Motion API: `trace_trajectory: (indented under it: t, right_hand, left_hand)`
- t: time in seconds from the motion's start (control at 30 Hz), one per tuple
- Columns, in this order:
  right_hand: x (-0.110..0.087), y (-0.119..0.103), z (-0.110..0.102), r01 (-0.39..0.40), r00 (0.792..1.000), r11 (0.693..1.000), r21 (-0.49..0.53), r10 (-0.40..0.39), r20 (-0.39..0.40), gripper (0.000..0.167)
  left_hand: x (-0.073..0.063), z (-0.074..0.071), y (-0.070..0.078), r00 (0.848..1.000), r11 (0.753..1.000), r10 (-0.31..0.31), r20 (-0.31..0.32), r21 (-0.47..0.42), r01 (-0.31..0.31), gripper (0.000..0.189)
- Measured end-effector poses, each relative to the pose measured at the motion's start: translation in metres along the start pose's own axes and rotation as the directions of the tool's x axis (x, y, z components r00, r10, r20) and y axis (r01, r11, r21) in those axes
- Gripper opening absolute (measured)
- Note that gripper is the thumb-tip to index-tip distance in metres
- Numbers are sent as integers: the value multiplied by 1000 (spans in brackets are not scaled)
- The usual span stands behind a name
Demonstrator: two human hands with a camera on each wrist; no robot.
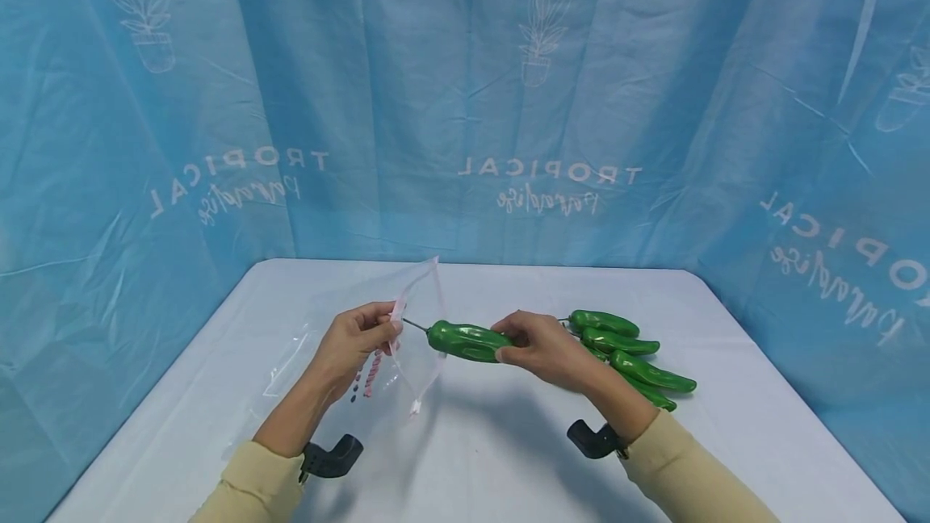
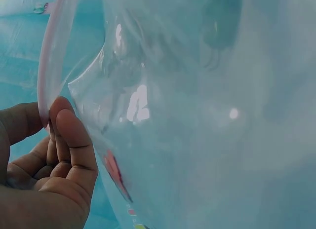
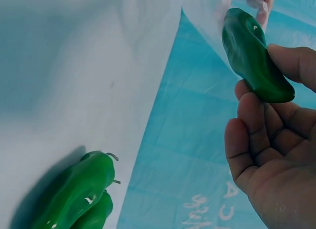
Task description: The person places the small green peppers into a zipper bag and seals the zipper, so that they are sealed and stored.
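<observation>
In the head view my left hand (image 1: 359, 341) pinches the rim of a clear zip bag (image 1: 417, 378) with a pink-edged mouth, which gapes toward the right. My right hand (image 1: 545, 349) grips a glossy green pepper (image 1: 465, 341) by its tapered end. The pepper lies roughly level, its thin stem pointing left and overlapping the bag's mouth in this view. In the left wrist view, thumb and fingers hold the pink zip strip (image 2: 43, 81) while the clear film fills the rest. The right wrist view shows thumb and fingertips around the pepper's lower end.
Several more green peppers (image 1: 650, 372) lie in a pile on the white table (image 1: 472, 458), right of my right hand. Blue printed curtains (image 1: 465, 103) stand behind the table and along both sides.
</observation>
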State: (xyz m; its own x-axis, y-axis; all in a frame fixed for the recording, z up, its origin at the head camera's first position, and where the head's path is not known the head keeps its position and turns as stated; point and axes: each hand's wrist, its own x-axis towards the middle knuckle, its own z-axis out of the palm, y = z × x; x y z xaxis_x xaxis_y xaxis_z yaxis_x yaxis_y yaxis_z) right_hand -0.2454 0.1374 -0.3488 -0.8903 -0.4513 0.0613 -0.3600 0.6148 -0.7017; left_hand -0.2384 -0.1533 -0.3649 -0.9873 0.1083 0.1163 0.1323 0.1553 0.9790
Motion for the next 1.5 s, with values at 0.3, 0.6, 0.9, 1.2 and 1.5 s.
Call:
trace_trajectory:
  t: [0.3,0.6,0.9,1.2,1.5]
  right_hand:
    - [8,-8,0,17,1000,998,-66,-18,-16,33]
    - [13,-11,4,47,995,996,-74,-53,-83,35]
    - [21,-11,7,70,988,997,-25,-72,-138,33]
    - [29,-14,11,112,982,993,-31,-115,-151,31]
    - [37,-15,15,97,986,995,-5,-97,-138,32]
  left_hand:
    - [0,2,2,1000,1000,0,2,1,0,35]
    - [-1,3,3,1000,1000,3,-2,12,-3,34]
    - [1,4,6,1000,1000,-11,-6,9,11,35]
    - [0,5,8,1000,1000,-13,-2,-18,13,35]
    - [0,6,9,1000,999,-21,3,-31,21,38]
